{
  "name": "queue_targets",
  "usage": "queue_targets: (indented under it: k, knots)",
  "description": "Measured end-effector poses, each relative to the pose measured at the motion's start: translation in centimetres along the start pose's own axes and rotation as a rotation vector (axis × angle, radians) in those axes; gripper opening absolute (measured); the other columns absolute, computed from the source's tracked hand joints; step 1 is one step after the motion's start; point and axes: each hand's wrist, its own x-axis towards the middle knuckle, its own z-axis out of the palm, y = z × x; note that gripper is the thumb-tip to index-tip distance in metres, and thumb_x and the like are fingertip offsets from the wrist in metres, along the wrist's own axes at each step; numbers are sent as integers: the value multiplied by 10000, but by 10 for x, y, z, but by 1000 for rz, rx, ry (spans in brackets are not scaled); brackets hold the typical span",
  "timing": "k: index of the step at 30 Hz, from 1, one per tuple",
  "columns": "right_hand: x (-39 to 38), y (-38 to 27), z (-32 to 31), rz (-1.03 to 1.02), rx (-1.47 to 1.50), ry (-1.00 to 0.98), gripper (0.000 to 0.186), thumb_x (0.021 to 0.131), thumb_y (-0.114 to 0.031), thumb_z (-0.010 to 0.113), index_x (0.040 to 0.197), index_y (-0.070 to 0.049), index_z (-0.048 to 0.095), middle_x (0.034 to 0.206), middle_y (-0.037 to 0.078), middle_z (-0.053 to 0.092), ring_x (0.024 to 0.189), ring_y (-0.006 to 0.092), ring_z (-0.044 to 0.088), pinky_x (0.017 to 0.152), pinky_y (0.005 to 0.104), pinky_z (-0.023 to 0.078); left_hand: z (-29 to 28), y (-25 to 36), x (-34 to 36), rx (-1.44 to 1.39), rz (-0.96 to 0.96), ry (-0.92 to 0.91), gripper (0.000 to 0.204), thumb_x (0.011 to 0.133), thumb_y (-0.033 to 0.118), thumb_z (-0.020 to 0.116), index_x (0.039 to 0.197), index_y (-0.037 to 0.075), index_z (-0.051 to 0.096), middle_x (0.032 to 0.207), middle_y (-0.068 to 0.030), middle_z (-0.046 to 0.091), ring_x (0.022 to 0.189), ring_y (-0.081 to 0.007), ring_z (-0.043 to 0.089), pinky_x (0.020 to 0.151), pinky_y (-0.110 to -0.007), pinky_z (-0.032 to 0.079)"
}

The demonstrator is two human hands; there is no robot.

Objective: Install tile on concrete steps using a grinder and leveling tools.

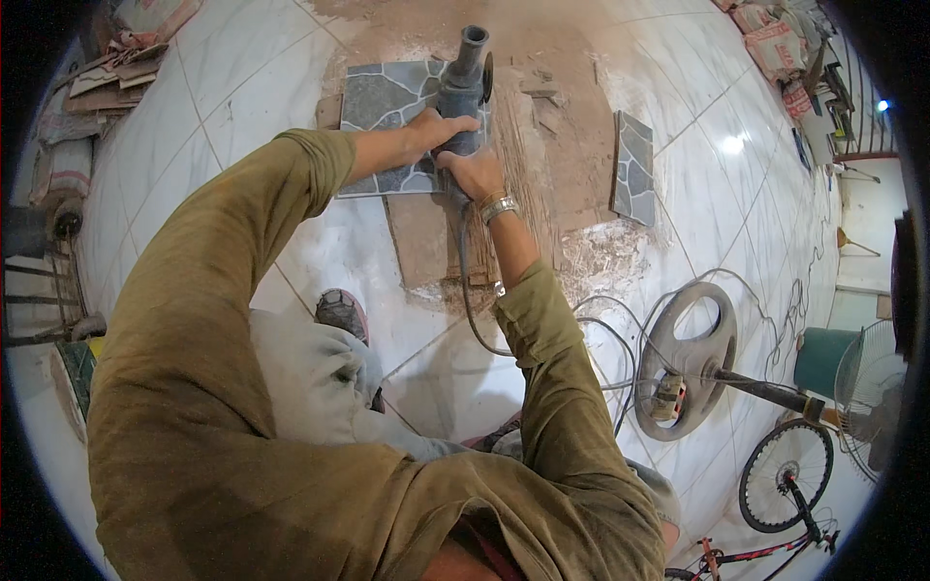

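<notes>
a: what have those two hands got hold of?

b: a grey grinder (460,102), upper middle of the frame; the left hand (426,134) is wrapped round its body, thumb laid across the top; the right hand (475,174), with a watch (500,206) at the wrist, grips it just behind, nearer the cord end; most of the fingertips are tucked out of my sight.

a: and what's under it?

b: a grey tile (383,97) with a white-lined stone pattern; the grinder sits over its right side; there's a dark disc (487,76) on the right of the tool's head, but i can't tell if it touches the tile; below are dusty wooden boards (523,208).

a: anything else close by?

b: a narrower patterned piece (635,169) lies to the right of the boards; the cord (465,281) hangs from the back of the grinder and bends toward the right sleeve (542,324); a shoe (341,312) shows left of centre.

a: and further off?

b: sacks (775,46) in the upper right; toward the lower right, a fan (872,407) on a round base (690,360), a green bucket (823,358) and a bicycle (806,508).
</notes>
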Motion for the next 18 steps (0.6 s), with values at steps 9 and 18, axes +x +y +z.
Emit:
queue_targets:
  k: [9, 18]
  knots:
    - [4, 8, 4, 24, -28, -12, 552, 623, -393, 768, 883, 90, 718, 899, 290, 714, 862, 373, 721, 785, 420, 556, 2, 4, -9, -49, -42, -44, 522, 809, 427, 750, 1149, 40, 666, 1039, -92, 694, 910, -195, 655, 800, -349, 521]
    - [6, 18, 9, 4, -2, -26, 602, 617, -398, 774, 904, 126, 701, 908, 320, 703, 880, 385, 718, 796, 423, 559, 2, 5, -15, 15, -100, -31, 560, 803, 468, 745, 1160, 45, 668, 1053, -98, 695, 917, -197, 654, 795, -345, 520]
